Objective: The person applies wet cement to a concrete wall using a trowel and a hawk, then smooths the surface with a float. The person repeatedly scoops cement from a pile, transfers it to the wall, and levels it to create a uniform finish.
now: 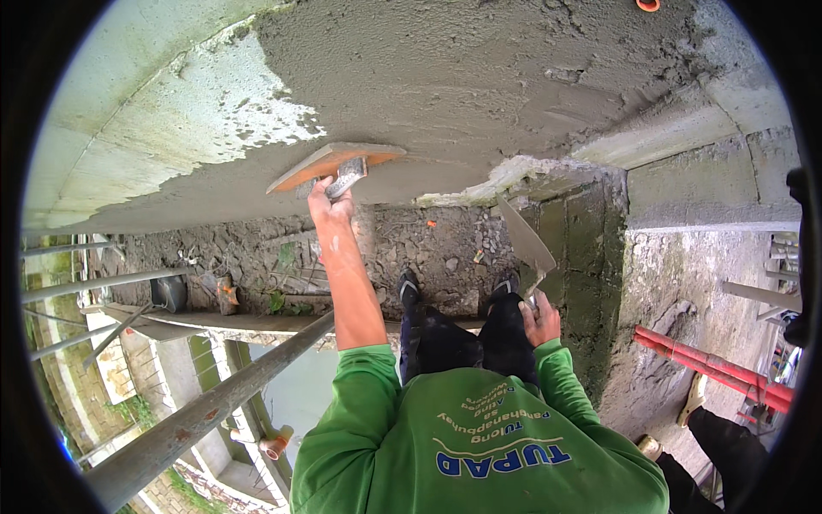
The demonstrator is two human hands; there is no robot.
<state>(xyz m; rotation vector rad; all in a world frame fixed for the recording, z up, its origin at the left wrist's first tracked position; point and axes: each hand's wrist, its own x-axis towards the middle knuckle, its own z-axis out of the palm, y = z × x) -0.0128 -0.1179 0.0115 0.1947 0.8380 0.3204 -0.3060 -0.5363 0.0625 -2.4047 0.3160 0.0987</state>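
My left hand [332, 204] is closed round the grey handle of a plastering float [330, 160]. The float has an orange-brown board, and its face lies against the wet grey mortar [428, 94] on the wall. Down at my right side, my right hand [539, 320] grips a pointed trowel [525, 238] by its handle. Its metal blade points up and away from me, apart from the wall. Left of the mortar is a bare, pale stretch of wall [197, 111] with a ragged edge between the two.
Rubble and soil [411, 244] lie at my feet. A long metal pipe [205, 411] slants along my left, beside a drop. At left stands a black bucket [169, 293]. Red pipes [711, 368] are at right, near another person's legs [728, 454]. An orange ring [648, 5] shows at top.
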